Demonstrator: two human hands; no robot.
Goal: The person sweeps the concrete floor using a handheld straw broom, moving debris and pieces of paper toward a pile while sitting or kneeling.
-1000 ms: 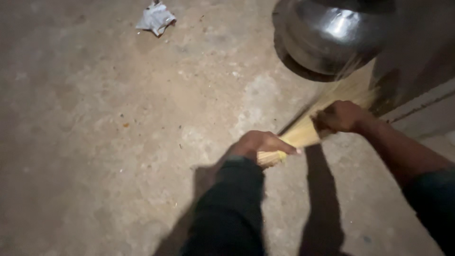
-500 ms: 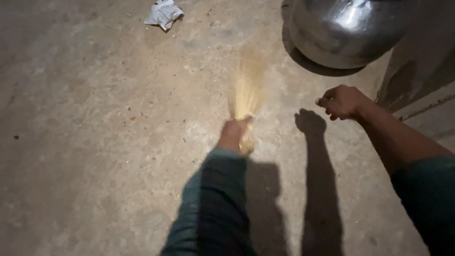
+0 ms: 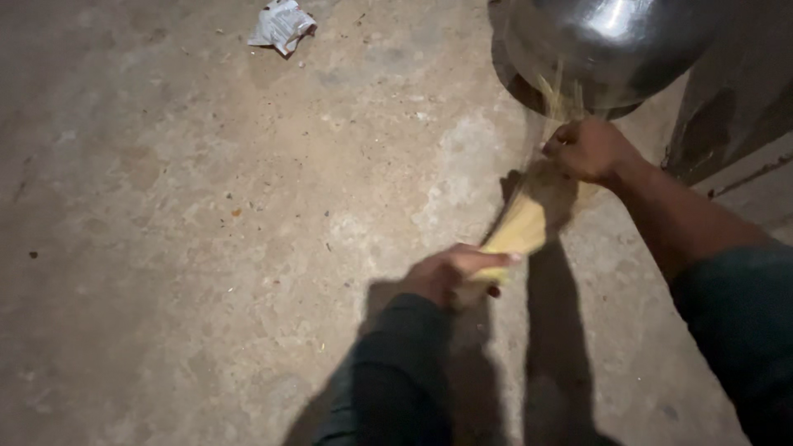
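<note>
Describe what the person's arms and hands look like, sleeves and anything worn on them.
Both arms wear dark, teal-tinged long sleeves. The left sleeve reaches the wrist; the right sleeve stops higher, leaving the forearm bare. The left hand and right hand are bare, with no gloves, rings or watch visible.

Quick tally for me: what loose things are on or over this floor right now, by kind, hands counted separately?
Straw broom: 1, its handle end gripped in the left hand
Steel pot: 1, on the concrete floor, close by the right hand
Crumpled white wrapper: 1
Hands: 2
Total: 3 things, plus 2 hands
</note>
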